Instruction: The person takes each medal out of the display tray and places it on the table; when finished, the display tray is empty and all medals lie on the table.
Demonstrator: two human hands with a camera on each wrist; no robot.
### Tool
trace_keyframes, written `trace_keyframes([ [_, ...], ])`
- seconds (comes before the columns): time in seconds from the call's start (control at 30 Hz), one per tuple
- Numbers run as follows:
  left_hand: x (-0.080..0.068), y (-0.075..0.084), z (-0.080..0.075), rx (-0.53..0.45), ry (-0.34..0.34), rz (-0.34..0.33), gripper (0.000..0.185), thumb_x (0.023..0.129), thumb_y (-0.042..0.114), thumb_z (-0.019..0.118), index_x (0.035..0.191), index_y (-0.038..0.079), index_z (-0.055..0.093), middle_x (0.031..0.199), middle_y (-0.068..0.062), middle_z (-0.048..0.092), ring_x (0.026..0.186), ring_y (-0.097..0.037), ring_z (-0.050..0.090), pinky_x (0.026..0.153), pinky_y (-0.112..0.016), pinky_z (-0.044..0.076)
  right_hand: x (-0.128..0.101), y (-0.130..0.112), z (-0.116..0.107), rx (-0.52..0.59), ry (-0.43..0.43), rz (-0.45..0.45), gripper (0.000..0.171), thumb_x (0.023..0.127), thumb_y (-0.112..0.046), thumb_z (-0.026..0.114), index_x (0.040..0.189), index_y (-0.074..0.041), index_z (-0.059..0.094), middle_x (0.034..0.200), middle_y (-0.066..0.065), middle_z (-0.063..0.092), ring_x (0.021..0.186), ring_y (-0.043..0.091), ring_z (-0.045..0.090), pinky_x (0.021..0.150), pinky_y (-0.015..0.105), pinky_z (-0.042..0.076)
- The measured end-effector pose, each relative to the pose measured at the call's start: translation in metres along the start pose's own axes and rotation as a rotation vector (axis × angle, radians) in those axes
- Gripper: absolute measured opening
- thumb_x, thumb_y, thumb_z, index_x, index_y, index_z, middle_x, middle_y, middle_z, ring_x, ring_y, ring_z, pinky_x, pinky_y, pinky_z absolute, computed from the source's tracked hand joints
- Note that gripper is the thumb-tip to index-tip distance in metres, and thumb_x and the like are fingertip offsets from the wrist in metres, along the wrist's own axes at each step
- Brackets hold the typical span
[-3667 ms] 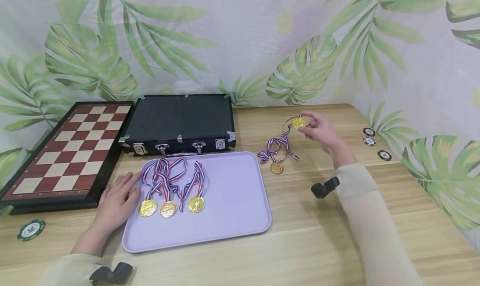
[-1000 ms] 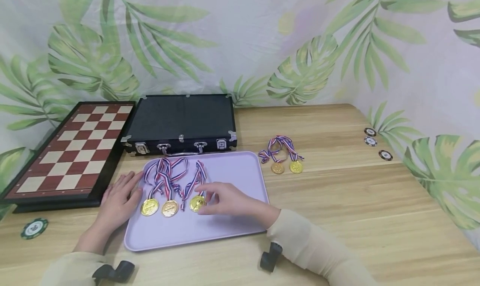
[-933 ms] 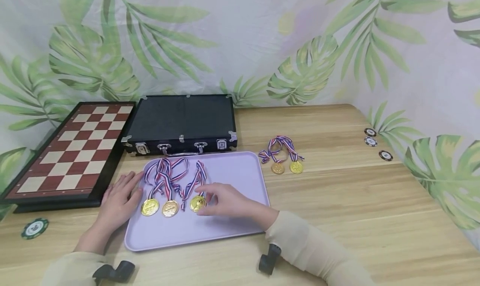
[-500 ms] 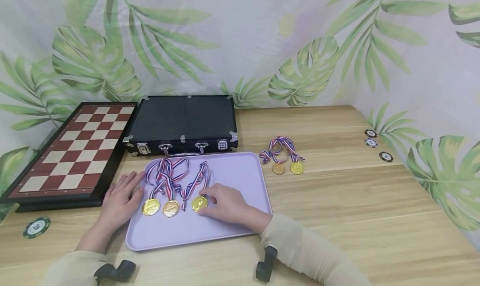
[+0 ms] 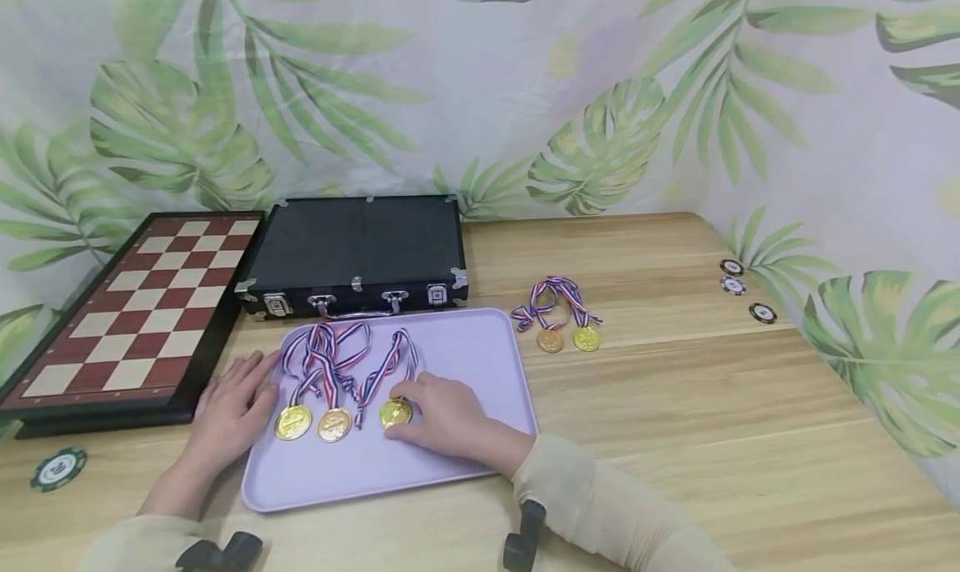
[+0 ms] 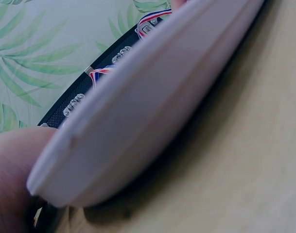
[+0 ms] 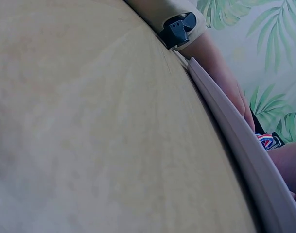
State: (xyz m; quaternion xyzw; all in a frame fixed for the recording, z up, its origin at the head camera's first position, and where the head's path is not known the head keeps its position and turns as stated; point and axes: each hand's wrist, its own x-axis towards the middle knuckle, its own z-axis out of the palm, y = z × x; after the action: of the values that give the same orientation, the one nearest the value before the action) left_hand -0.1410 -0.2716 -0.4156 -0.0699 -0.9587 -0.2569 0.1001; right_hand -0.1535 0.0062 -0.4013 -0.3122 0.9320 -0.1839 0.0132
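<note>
Flat beside the lilac tray (image 5: 450, 372), my left hand (image 5: 234, 409) rests with its fingers extended along the tray's left edge. My right hand (image 5: 448, 415) reaches over the tray and pinches a gold medal (image 5: 395, 413) between thumb and index finger. That medal lies on the tray with its striped ribbon behind it. To its left lie a bronze-coloured medal (image 5: 333, 424) and another gold medal (image 5: 293, 422), their ribbons overlapping. In both wrist views the tray's side wall (image 6: 123, 111) hides most of the hands' work.
Behind the tray stands a black case (image 5: 356, 247); a chessboard (image 5: 142, 305) is at the left. A bronze-coloured medal (image 5: 550, 341) and a gold medal (image 5: 587, 338) lie right of the tray. Poker chips lie at far right (image 5: 762, 313) and front left (image 5: 58, 469).
The gold medal once held at the right now lies beside the bronze-coloured one on the table. My right hand has moved left to the tray and closed in on the gold medal there.
</note>
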Motion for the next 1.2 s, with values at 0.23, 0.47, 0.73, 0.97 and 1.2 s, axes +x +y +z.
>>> trace_keyframes([
  [0.23, -0.002, -0.002, 0.0, 0.007, -0.01, -0.009, 0.044, 0.091, 0.021, 0.037, 0.131, 0.004, 0.034, 0.13, -0.029, 0.029, 0.123, -0.041, 0.013, 0.096, -0.055, -0.003, -0.003, -0.002, -0.001, 0.057, 0.004, -0.011, 0.039, 0.071, -0.041, 0.066, 0.105, -0.023, 0.057, 0.08, -0.007, 0.044, 0.064, 0.006, 0.042, 0.051, 0.018, 0.034],
  [0.47, -0.004, -0.002, 0.0, 0.011, -0.013, -0.016, 0.044, 0.091, 0.021, 0.037, 0.132, 0.004, 0.034, 0.13, -0.029, 0.029, 0.123, -0.042, 0.013, 0.095, -0.055, -0.004, -0.005, -0.001, -0.004, 0.157, -0.044, -0.094, 0.039, 0.077, -0.024, 0.064, 0.114, -0.019, 0.051, 0.1, -0.004, 0.053, 0.085, 0.006, 0.051, 0.072, 0.019, 0.041],
  [0.73, -0.002, 0.001, 0.002, -0.01, 0.018, 0.006, 0.043, 0.09, 0.02, 0.038, 0.13, 0.005, 0.036, 0.129, -0.028, 0.031, 0.122, -0.042, 0.016, 0.095, -0.056, 0.0, -0.01, 0.015, -0.027, 0.499, -0.106, -0.087, 0.047, 0.076, -0.008, 0.065, 0.117, -0.016, 0.045, 0.072, -0.003, 0.052, 0.054, 0.006, 0.044, 0.048, 0.018, 0.039],
  [0.97, -0.001, 0.002, 0.001, 0.006, 0.014, 0.005, 0.043, 0.09, 0.021, 0.037, 0.13, 0.004, 0.036, 0.129, -0.028, 0.031, 0.122, -0.042, 0.016, 0.096, -0.055, 0.0, -0.022, 0.034, -0.058, 0.63, -0.054, -0.039, 0.047, 0.073, -0.003, 0.066, 0.113, -0.011, 0.043, 0.07, -0.003, 0.054, 0.051, 0.009, 0.045, 0.045, 0.02, 0.038],
  [1.2, -0.001, 0.002, -0.001, 0.007, 0.013, 0.003, 0.043, 0.09, 0.021, 0.037, 0.13, 0.004, 0.036, 0.129, -0.029, 0.031, 0.122, -0.042, 0.016, 0.095, -0.055, 0.0, -0.039, 0.063, -0.086, 0.685, 0.036, -0.067, 0.047, 0.072, 0.0, 0.066, 0.115, -0.006, 0.046, 0.07, 0.001, 0.053, 0.05, 0.01, 0.045, 0.045, 0.02, 0.039],
])
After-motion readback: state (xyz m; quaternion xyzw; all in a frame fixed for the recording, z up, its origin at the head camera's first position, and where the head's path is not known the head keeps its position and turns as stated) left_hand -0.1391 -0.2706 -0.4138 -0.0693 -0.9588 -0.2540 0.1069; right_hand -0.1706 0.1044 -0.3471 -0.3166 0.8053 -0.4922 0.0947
